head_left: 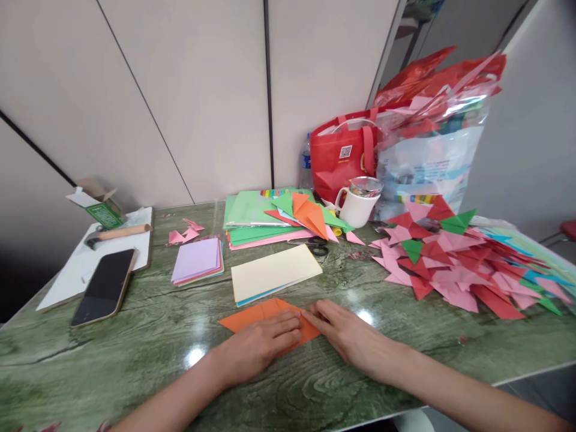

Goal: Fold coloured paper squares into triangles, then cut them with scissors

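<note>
A folded sheet of orange paper (252,314) lies on the table in front of me, its pointed end to the left. My left hand (265,341) rests flat across it, fingers stretched out and pressing it down. At the right part of the same sheet is my right hand (348,336), its fingers drawn together and their tips on the paper by a folded edge. Part of the sheet is hidden under both hands. Just behind it lies a small stack of cream paper (274,270) with a blue sheet beneath.
Left are a phone (104,288), a hammer (119,234) and square lilac paper (197,259). Behind stand green paper packs (245,210), scissors (319,245), a white mug (357,207) and a red bag (333,162). Folded pieces (459,264) heap at right beside a stuffed plastic bag (427,162).
</note>
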The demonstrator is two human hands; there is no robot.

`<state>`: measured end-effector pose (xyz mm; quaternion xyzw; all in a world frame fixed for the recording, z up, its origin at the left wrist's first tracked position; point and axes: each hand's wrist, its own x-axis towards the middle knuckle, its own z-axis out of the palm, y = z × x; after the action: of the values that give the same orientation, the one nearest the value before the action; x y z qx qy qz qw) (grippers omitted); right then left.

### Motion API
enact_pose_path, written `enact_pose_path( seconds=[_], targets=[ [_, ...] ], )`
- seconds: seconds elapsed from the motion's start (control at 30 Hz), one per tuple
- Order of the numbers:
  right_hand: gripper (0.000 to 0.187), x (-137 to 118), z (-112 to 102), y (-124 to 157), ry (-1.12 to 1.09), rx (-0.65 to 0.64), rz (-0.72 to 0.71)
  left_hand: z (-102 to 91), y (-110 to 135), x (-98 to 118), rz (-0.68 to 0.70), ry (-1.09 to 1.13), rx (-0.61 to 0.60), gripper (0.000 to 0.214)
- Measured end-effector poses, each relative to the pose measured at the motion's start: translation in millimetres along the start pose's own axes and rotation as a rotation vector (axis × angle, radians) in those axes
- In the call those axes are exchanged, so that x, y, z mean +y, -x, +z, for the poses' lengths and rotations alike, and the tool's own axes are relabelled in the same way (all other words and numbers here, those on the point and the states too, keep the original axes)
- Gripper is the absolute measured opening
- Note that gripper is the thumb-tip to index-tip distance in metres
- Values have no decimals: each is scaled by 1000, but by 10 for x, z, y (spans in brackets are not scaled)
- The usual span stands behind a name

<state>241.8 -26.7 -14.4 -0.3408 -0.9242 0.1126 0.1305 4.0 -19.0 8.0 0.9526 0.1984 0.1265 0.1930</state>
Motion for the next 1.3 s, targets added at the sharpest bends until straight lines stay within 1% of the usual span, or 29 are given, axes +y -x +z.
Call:
enact_pose_path(
  seconds=[0.13, 0.27, 0.47, 0.67, 0.8, 0.87, 0.9, 1.07, 1.13, 1.17, 1.23, 1.3],
  targets=[
    [33, 35, -94, -57, -30, -74, -23, 25, 17, -36, -1, -22, -35, 37],
    [34, 96, -159, -142, -42, -129, -59, 29, 14, -34, -23, -30, -61, 36],
    [43, 140, -211, -352, 52, -199, -163, 19, -4, -13, -19, -5, -53, 35],
    [34, 95, -238, -577, 168, -229, -210, 16, 6, -16, -14, 26, -10, 37],
    [30, 28, -248, -685, 233, -258, -202, 0, -6, 0, -24, 20, -38, 33],
    [29, -37, -256, -710, 235, -264, -137, -2, -7, 13, -13, -2, -30, 31],
    [29, -77, -259, -714, 226, -257, -77, 0, -4, 19, 2, -20, -9, 30],
    [21, -270, -266, -650, 109, -245, 326, 14, 41, 52, 143, -229, 137, 32],
    [22, -305, -272, -608, 32, -248, 425, 14, 63, 48, 187, -299, 231, 30],
    [23, -313, -276, -588, -10, -246, 462, 13, 74, 35, 188, -316, 291, 29],
    [22, -317, -288, -556, -95, -246, 519, 14, 101, -15, 153, -325, 435, 29],
    [18, -319, -304, -533, -159, -239, 538, 14, 129, -90, 94, -329, 579, 32]
  ],
)
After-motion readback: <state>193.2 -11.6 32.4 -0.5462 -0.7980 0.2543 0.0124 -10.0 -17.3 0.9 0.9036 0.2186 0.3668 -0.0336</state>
